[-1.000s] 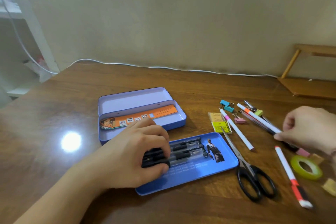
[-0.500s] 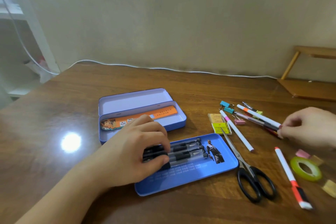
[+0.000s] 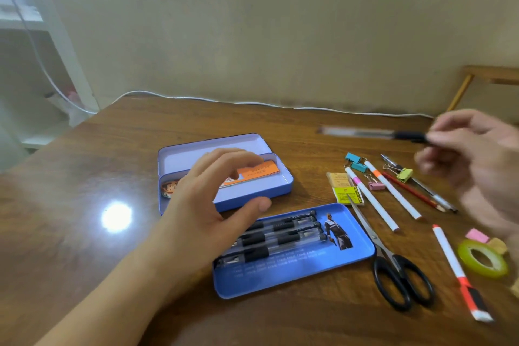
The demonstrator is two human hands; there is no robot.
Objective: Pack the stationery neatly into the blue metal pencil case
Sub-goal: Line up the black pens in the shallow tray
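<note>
R hand [image 3: 477, 166] pinches blurred clear pen w/ black grip [image 3: 373, 133] at fingertips, barrel pointing left, above wooden table [image 3: 84, 205]. L hand [image 3: 213, 202] open, fingers spread; blue metal tray [image 3: 295, 270] w/ black-grip gel pens [image 3: 280, 236] just below thumb.
</note>
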